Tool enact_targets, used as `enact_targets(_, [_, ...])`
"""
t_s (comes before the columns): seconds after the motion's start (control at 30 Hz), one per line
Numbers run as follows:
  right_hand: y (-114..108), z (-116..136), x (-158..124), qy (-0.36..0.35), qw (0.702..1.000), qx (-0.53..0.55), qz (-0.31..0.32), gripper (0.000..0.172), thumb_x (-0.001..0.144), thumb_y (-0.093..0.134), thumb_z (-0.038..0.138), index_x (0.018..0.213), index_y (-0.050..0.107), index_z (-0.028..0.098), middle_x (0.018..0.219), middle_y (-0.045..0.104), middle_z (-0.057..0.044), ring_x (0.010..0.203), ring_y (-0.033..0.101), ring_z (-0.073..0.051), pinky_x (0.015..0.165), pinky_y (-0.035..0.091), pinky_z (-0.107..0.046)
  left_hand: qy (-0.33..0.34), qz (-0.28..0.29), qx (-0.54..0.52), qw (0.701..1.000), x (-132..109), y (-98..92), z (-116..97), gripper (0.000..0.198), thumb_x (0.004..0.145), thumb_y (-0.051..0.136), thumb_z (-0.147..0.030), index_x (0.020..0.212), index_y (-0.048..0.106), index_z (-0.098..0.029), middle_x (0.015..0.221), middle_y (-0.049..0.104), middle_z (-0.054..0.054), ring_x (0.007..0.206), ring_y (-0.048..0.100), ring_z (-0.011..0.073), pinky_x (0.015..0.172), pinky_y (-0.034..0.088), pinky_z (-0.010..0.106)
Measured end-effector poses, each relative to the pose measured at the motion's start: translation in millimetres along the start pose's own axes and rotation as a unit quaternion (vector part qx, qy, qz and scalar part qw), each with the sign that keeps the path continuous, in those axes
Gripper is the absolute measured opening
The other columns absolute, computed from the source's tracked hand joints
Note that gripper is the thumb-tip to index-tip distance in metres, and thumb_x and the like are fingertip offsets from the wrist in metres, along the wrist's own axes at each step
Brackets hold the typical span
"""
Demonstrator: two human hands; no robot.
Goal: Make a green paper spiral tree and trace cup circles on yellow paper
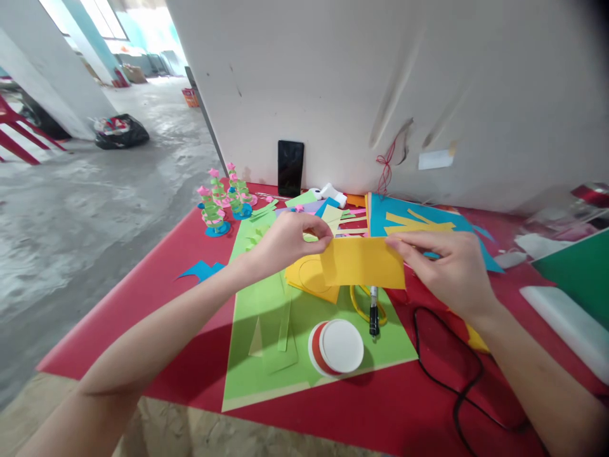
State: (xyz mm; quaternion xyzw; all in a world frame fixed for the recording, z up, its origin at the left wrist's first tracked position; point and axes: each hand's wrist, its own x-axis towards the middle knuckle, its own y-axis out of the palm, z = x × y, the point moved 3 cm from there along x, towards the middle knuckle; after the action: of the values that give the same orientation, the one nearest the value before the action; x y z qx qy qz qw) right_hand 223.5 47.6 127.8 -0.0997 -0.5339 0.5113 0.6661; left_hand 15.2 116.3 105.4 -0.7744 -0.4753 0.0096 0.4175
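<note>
Between my two hands a yellow paper piece (365, 263) is held up by its top edge. My left hand (297, 241) pinches its upper left corner, and my right hand (440, 260) pinches the upper right one. Beneath and to the left lies more yellow paper (309, 278) with a round outline on it, resting on a green sheet (261, 324). A black and silver pen (373, 314) lies beside a yellow ring (356, 304), below the held paper. Nearer to me is a white and red round container (341, 346).
Small paper trees (214, 216) stand at the back left. A phone (290, 168) leans on the wall. Yellow strips (413, 222) lie on a blue sheet (457, 238). A black cable (461, 393) curves at the right, and blue scraps (202, 271) lie left.
</note>
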Motion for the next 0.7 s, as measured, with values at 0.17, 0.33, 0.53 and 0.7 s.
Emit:
enact_targets(0.17, [-13.7, -15.6, -7.5, 0.032, 0.997, -0.023, -0.065, 0.011, 0.076, 0.059, 0.021, 0.073, 0.069, 0.018, 0.075, 0.07, -0.006, 0.067, 0.065, -0.021, 0.057, 0.05, -0.028, -0.028, -0.051, 0.081, 0.995, -3.5, -10.3, 21.1, 0.008, 0.072, 0.054, -0.015, 0.072, 0.062, -0.014, 0.074, 0.065, 0.002, 0.07, 0.06, 0.0136, 0.067, 0.047, 0.024])
enact_targets(0.33, [15.0, 5.7, -14.2, -0.068, 0.997, 0.017, 0.016, 0.01, 0.077, 0.057, 0.018, 0.076, 0.067, 0.019, 0.077, 0.069, -0.003, 0.067, 0.064, -0.017, 0.061, 0.051, -0.026, 0.072, -0.034, -0.023, 0.997, -4.6, 11.4, -7.3, 0.014, 0.081, 0.053, -0.022, 0.091, 0.06, -0.015, 0.092, 0.064, 0.004, 0.085, 0.058, 0.0119, 0.078, 0.046, 0.022])
enact_targets(0.53, [36.2, 20.5, -25.1, -0.074, 0.995, -0.02, 0.056, 0.011, 0.078, 0.057, 0.021, 0.083, 0.066, 0.016, 0.078, 0.068, -0.004, 0.068, 0.063, -0.017, 0.063, 0.049, -0.028, 0.156, -0.007, -0.009, 0.988, -15.1, 35.2, -29.4, 0.013, 0.083, 0.05, -0.014, 0.083, 0.062, -0.014, 0.079, 0.064, 0.004, 0.075, 0.058, 0.0117, 0.068, 0.047, 0.022])
enact_targets(0.7, [32.6, 25.0, -28.1, -0.119, 0.986, -0.061, 0.095, 0.018, 0.082, 0.05, 0.017, 0.076, 0.067, 0.016, 0.073, 0.068, -0.004, 0.065, 0.063, -0.016, 0.06, 0.048, -0.027, 0.153, 0.009, 0.011, 0.988, -21.1, 33.2, -28.0, 0.012, 0.079, 0.051, -0.01, 0.079, 0.063, -0.013, 0.076, 0.064, 0.004, 0.072, 0.057, 0.0124, 0.065, 0.046, 0.022])
